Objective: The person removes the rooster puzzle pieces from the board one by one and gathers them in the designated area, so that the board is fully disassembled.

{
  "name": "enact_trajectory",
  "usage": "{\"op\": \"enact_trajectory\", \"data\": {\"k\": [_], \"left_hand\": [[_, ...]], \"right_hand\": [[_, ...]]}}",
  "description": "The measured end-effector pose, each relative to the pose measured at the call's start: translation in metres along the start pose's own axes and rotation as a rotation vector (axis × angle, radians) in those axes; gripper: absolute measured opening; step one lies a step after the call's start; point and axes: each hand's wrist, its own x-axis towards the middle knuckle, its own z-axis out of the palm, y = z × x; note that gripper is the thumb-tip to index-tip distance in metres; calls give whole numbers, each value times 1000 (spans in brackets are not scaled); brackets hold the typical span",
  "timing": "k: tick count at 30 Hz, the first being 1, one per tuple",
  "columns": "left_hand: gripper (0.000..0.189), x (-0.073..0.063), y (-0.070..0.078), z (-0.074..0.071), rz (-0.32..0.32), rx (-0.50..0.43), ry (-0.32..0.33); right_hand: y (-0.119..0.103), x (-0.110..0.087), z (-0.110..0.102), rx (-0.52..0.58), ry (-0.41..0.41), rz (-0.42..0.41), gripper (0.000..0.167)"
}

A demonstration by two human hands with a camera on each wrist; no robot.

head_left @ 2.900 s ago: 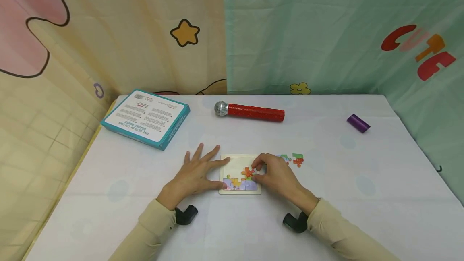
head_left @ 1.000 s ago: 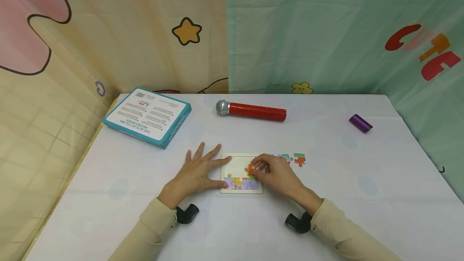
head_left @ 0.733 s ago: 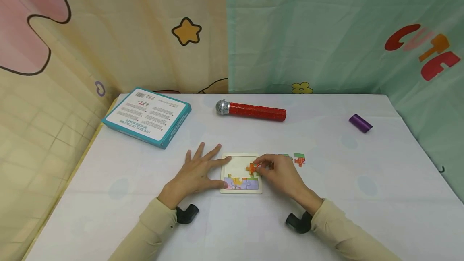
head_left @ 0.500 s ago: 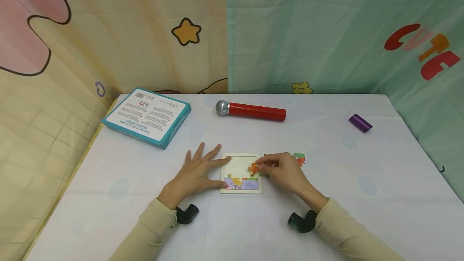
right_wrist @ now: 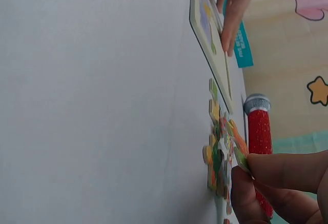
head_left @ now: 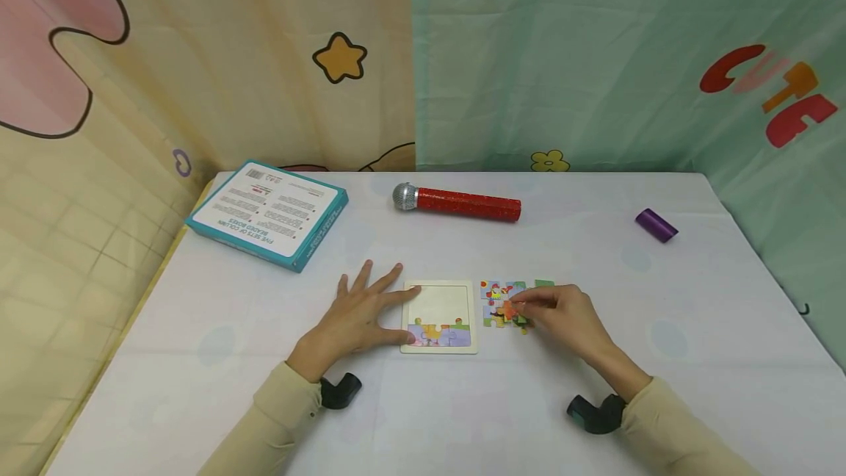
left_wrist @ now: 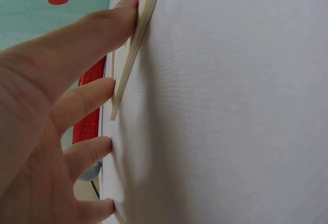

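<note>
Yellow and green curtains [head_left: 264, 116] hang behind a white-covered table [head_left: 423, 417]. Beside the frame [head_left: 432, 303], the right hand [head_left: 565, 318] pinches an orange piece [right_wrist: 238, 141] between thumb and fingertips, over the loose pieces [head_left: 492, 290] — whether it touches them is hard to tell. It should be light and stiff, its knobs perhaps easy to chip, so the flat body near an edge looks the best hold. The left hand [head_left: 357, 314] has its fingers spread, thumb and index finger on the frame's left side. Flat and squarish, the frame looks like pale wood — smooth inside, with laid pieces [head_left: 439, 335] in a row along its near edge. Farther back lie a teal-and-white box [head_left: 267, 211], a mic [head_left: 456, 203] with glittery red handle and silvery mesh head, and a shiny purple tube [head_left: 656, 225].
</note>
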Motion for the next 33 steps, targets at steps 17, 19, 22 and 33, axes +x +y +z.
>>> {"op": "enact_trajectory", "data": {"k": [17,19,22,33], "left_hand": [[74,0,0,-1,-2,-7,-9],[74,0,-1,-1,-1,-7,-6],[74,-1,-1,-1,1,-6,-3],[74,-1,-1,0,2,-3,-6]], "right_hand": [[30,-15,-28,-41,28,87,25],[31,-15,-28,-53,35,73,24],[31,-14,-29,-75,44,40,22],[23,-12,-32,-158,93,24,18]]}}
